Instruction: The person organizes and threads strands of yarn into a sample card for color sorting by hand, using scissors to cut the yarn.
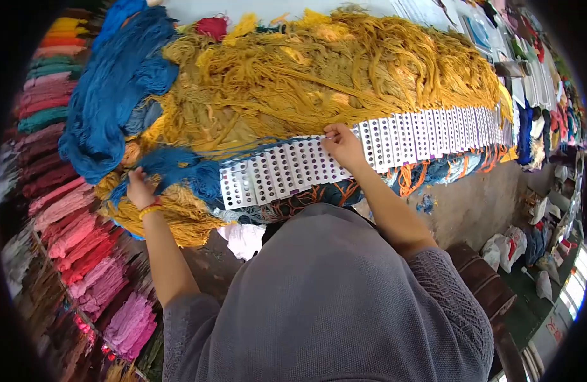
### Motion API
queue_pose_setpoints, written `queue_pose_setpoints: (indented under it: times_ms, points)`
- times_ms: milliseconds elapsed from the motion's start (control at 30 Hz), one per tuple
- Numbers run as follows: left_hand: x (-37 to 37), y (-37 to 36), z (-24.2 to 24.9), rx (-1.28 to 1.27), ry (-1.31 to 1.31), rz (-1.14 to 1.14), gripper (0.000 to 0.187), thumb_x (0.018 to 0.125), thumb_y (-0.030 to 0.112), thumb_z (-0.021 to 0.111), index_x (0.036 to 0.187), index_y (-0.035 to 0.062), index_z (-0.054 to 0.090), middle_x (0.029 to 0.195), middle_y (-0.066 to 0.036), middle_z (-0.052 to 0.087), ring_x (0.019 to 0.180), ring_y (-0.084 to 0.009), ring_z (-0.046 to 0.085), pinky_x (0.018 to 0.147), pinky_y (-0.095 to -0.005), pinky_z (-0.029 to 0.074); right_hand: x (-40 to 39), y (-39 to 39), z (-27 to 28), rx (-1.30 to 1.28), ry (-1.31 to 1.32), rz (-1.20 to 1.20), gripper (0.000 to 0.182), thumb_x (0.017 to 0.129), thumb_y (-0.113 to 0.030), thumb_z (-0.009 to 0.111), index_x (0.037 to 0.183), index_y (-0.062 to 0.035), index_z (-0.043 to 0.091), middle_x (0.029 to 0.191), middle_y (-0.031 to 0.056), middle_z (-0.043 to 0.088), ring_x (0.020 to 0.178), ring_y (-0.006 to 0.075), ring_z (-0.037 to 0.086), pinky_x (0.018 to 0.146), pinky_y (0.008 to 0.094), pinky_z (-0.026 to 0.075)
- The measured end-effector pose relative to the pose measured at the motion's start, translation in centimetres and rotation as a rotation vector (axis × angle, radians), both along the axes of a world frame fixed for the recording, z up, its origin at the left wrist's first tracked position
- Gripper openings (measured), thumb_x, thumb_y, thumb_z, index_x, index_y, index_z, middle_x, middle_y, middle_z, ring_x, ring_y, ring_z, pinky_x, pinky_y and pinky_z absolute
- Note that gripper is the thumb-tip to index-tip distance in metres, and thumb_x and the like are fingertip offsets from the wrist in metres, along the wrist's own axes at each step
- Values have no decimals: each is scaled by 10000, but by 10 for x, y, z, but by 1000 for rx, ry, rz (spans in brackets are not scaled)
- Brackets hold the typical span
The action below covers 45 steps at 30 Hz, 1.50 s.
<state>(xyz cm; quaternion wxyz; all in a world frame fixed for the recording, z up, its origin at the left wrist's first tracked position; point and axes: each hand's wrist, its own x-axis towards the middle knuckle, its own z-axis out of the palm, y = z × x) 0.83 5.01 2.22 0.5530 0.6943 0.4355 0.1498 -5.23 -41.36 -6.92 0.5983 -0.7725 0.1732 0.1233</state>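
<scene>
Blue yarn (pixel 174 163): was touched by the left hand (pixel 140 190); grip could not be told.
White cards (pixel 395 141): were lined along the near edge of the worktop (pixel 268 6), partly covered by the right hand (pixel 343 145), grip narrow.

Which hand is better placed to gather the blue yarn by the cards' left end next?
Likely the left hand: it is next to that blue yarn, whereas the right hand is farther along, over the white punched cards.

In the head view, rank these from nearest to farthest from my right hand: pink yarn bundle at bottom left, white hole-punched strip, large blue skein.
From your right hand:
1. White hole-punched strip, directly beneath it.
2. Large blue skein, upper left.
3. Pink yarn bundle, bottom left.
</scene>
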Motion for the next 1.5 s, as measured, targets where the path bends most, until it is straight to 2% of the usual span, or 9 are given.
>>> queue_pose_setpoints:
  times_ms: [100,200,233,267,433,567,767,1200,1500]
  points:
    - [-16,-91,24,-198,82,-583,395,820,407,487,902,43,616,732,-54,587,411,-48,358,365,-186,250,4,12,15,32,-27,-1,241,723,-149,619,909,-7,560,764,72,573,648,128,540,593,250,446]
    - [-39,-225,40,-554,234,-944,384,869,374,399,1030,73,575,917,-4,598,769,-112,527,609,-239,417,-2,53,72,111,-4,252,183,775,-120,588,931,-27,566,736,25,558,634,85,503,545,238,426]
    - [-48,-236,1,-520,105,-1204,433,884,404,379,1078,54,543,992,-32,570,810,-142,538,662,-271,437,-6,62,79,195,-61,302,143,791,-108,569,899,-15,562,697,17,548,604,82,493,532,220,416]
    - [-53,-260,5,-819,118,-1014,493,901,428,336,1096,18,527,1002,-56,558,862,-159,533,712,-304,435,-7,66,75,204,-72,275,125,798,-102,559,883,-11,558,686,15,543,597,76,491,517,212,405]
    - [-47,-260,36,-1319,145,-794,482,911,399,333,1185,18,445,1017,-62,544,903,-145,529,711,-278,457,-10,65,93,505,50,126,107,806,-67,524,843,30,549,673,36,547,584,87,524,559,223,493]
    - [-50,-255,31,-1145,115,-875,372,890,301,441,1120,16,506,1019,-48,544,904,-138,524,737,-294,456,-9,63,107,471,53,172,118,838,-70,511,884,30,554,777,34,575,632,89,554,600,224,504]
    - [-56,-255,26,-1063,75,-792,272,863,212,508,1008,-10,570,923,-42,572,812,-131,526,684,-280,449,-13,61,102,355,16,209,103,833,-80,522,844,15,561,718,37,606,627,64,552,543,182,423]
    - [-63,-257,21,-1004,49,-825,264,863,167,506,1034,-28,557,987,-51,563,849,-124,522,700,-250,434,-20,63,90,369,-62,159,72,816,-50,527,803,18,545,761,48,617,658,80,580,553,184,420]
    - [-63,-257,22,-1103,62,-768,268,873,164,480,1037,-38,548,962,-65,573,841,-145,537,714,-278,442,-20,60,103,297,29,147,72,807,-68,547,791,3,553,781,43,616,578,25,487,477,167,356]
